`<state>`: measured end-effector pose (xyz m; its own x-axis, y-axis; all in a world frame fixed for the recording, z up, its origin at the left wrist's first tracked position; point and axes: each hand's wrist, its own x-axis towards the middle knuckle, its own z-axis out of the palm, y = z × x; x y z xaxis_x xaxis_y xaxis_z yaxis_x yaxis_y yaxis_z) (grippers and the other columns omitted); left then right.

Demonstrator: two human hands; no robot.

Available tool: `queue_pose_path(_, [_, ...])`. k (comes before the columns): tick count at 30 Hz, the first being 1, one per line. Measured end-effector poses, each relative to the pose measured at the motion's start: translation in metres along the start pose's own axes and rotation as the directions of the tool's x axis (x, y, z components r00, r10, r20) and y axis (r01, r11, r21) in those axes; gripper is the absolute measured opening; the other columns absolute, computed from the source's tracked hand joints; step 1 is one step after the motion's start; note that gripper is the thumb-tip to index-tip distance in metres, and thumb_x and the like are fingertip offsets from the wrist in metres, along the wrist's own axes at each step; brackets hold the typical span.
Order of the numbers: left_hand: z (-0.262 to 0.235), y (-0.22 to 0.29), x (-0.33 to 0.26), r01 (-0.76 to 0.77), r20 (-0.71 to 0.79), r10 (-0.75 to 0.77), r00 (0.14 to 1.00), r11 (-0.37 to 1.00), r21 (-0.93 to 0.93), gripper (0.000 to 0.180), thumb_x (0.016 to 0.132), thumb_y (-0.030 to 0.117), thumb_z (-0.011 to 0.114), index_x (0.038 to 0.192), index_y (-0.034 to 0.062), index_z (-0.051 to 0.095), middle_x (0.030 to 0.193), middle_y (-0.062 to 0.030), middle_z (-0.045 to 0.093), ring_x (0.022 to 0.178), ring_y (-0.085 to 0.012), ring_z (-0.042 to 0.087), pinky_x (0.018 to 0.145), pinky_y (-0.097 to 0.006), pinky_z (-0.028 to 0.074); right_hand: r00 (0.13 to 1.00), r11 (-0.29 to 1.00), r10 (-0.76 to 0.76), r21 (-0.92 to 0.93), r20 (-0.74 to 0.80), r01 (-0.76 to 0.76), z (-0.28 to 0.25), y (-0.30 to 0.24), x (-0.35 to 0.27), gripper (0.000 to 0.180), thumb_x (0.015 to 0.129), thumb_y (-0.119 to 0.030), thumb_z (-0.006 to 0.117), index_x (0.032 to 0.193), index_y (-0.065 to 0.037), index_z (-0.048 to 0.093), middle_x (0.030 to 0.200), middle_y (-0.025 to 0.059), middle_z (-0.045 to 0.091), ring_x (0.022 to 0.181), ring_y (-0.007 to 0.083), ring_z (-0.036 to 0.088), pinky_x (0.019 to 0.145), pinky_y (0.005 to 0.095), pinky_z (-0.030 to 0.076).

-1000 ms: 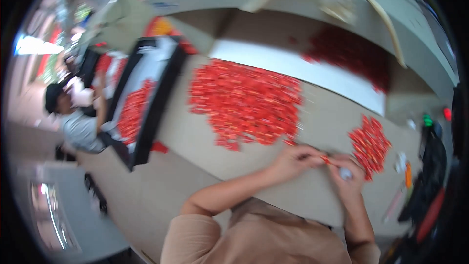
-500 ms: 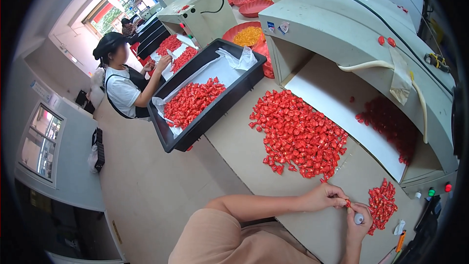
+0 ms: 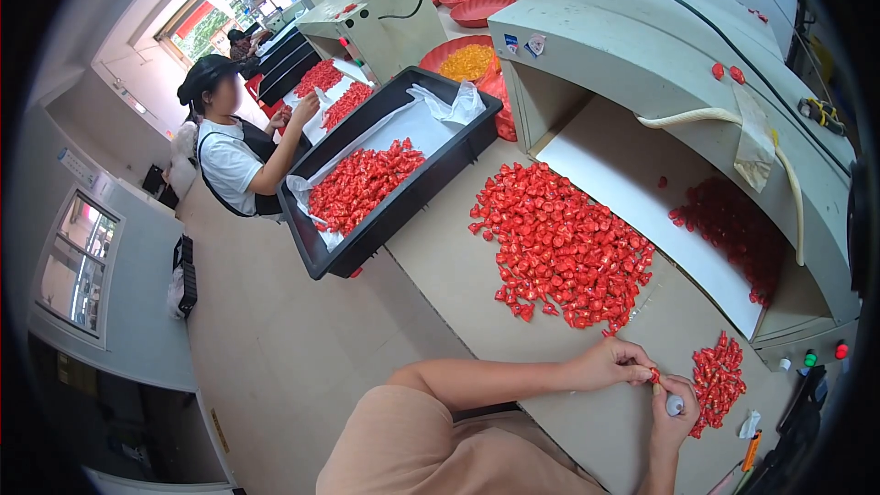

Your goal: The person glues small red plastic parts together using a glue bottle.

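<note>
One small red wrapped candy (image 3: 654, 375) is pinched between left hand (image 3: 612, 365) and right hand (image 3: 674, 408) fingertips, above the surface (image 3: 458, 266). Judged light, crinkly, slippery; best gripped at the twisted wrapper ends.

Open counter lying around the big red heap

The big heap of red wrapped pieces (image 3: 559, 247) is sitting mid-counter (image 3: 458, 280); bare counter is running along the heap's near-left side, between it and the counter edge, and down to the left hand (image 3: 610, 365) and right hand (image 3: 674, 408), which are meeting just below it. Right of the heap, the machine's chute (image 3: 642, 211) is walling off that side. Left of the heap, the black tray (image 3: 390, 174) is blocking the way. A smaller red pile (image 3: 718, 380) is crowding the right hand, below-right of the heap.
</note>
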<state>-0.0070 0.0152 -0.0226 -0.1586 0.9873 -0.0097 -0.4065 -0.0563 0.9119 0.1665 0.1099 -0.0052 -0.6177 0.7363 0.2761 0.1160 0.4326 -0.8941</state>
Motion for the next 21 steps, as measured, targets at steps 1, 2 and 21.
queue_pose_path(1, [0.002, -0.002, 0.0, 0.0, 0.003, 0.0, 1.0, 1.0, -0.008, 0.015, 0.094, 0.012, 0.061, 0.1, -0.0014, 0.066, 0.079, -0.0002, 0.061, 0.073, -0.0059, 0.054, 0.065, -0.023, 0.047, 1.0, 1.0, 0.001, -0.008, 0.0, -0.001, -0.002, 0.0, -0.001, 0.024, 0.068, 0.015, 0.063, 0.089, 0.002, 0.066, 0.088, 0.0125, 0.065, 0.083, 0.0219, 0.063, 0.077, 0.0303, 0.049])
queue_pose_path(2, [0.003, -0.001, 0.001, 0.003, 0.006, -0.003, 1.0, 1.0, -0.011, 0.015, 0.094, 0.012, 0.061, 0.1, -0.0014, 0.066, 0.079, -0.0002, 0.061, 0.073, -0.0059, 0.054, 0.065, -0.023, 0.047, 1.0, 1.0, 0.017, 0.0, -0.007, -0.017, -0.003, 0.0, -0.001, 0.024, 0.068, 0.015, 0.063, 0.088, 0.002, 0.066, 0.087, 0.0125, 0.065, 0.083, 0.0222, 0.063, 0.076, 0.0307, 0.05])
queue_pose_path(21, [-0.002, 0.008, 0.002, 0.13, -0.083, -0.12, 0.989, 0.985, 0.115, 0.017, 0.092, 0.009, 0.063, 0.106, -0.0016, 0.068, 0.09, -0.0039, 0.068, 0.081, -0.0083, 0.06, 0.074, -0.024, 0.051, 0.999, 1.0, 0.004, 0.021, 0.033, -0.005, -0.001, -0.014, 0.011, 0.023, 0.074, 0.006, 0.073, 0.093, -0.006, 0.073, 0.09, 0.008, 0.069, 0.079, 0.0162, 0.067, 0.068, 0.0268, 0.053])
